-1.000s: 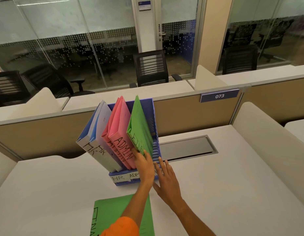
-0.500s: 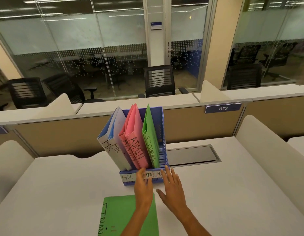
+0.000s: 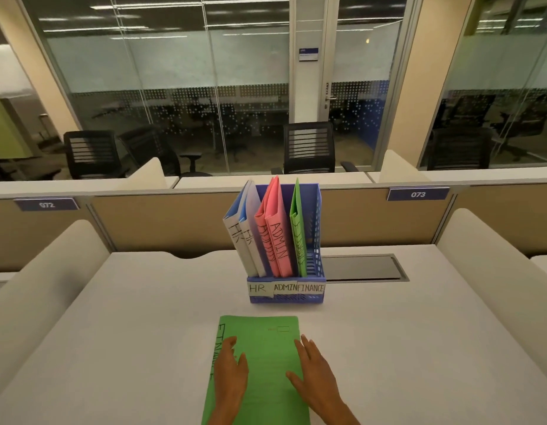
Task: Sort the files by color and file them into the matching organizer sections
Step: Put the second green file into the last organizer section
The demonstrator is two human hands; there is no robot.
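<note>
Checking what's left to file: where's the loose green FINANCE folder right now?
Head view, bottom centre: the flat green paper folder lies on the white desk, just in front of the blue plastic organizer, with the left hand and right hand resting on it.

Organizer (image 3: 286, 297) labels: HR, ADMIN, FINANCE; partition plates (image 3: 417, 194): 072, 073.

left hand (image 3: 230, 374): leaving organizer (image 3: 286, 297), now lying on flat green file (image 3: 266, 342) | right hand (image 3: 315, 374): pulling back onto its right edge | view: lifting
</note>
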